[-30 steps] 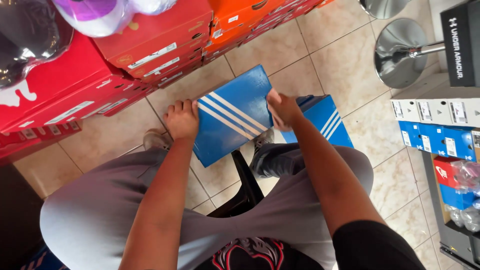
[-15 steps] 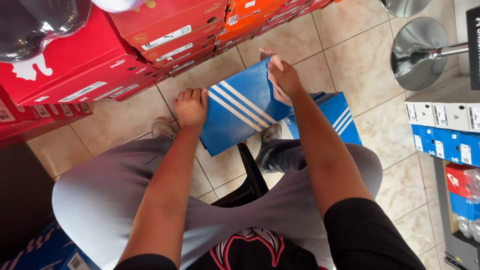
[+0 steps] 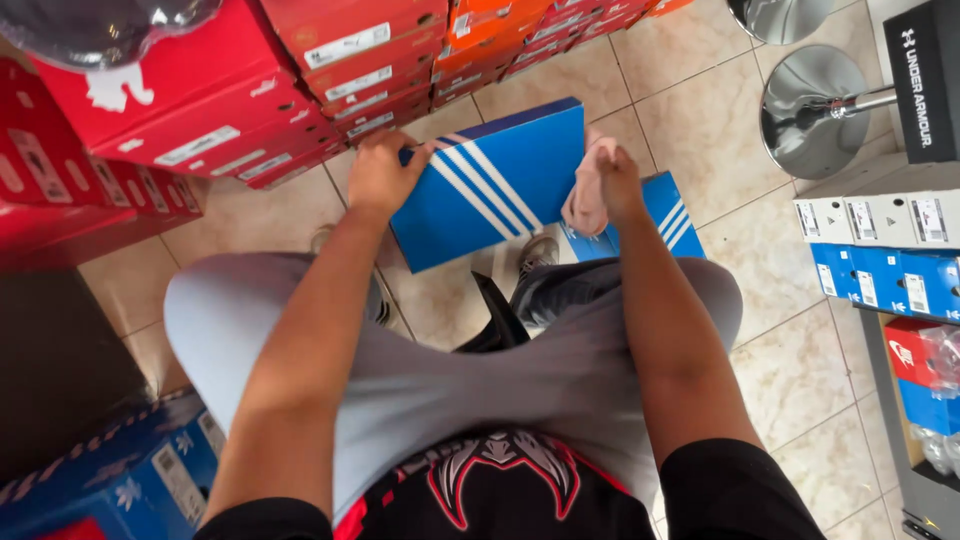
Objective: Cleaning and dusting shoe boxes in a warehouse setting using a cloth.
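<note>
My left hand [image 3: 380, 175] grips the upper left edge of a blue shoebox lid [image 3: 490, 185] with white diagonal stripes; the fingers curl over the rim and are closed on it, thumb on the striped face. The lid is held tilted above my lap, its striped side toward me, clear of the tiled floor [image 3: 690, 110]. My right hand [image 3: 615, 185] is at the lid's right edge, fingers pinched shut on a pale pink cloth [image 3: 585, 195] that hangs bunched against the lid's right side. Whether the right hand also touches the lid itself, I cannot tell. Just behind the right hand, lower and resting toward the floor, sits a second blue box [image 3: 665, 210] with matching white stripes, partly hidden by my wrist. I am seated, grey trousers [image 3: 430, 380] across the lower frame, one dark shoe [image 3: 545, 290] showing between my knees and a lighter shoe [image 3: 540, 250] below the lid. Stacked red shoeboxes [image 3: 190, 110] stand to my left, orange shoeboxes [image 3: 500, 35] beyond them. To the right, a chrome stool base [image 3: 810, 110] stands on the tiles, and a shelf [image 3: 880, 250] carries white and blue boxes. More blue boxes [image 3: 130, 470] lie at lower left.
</note>
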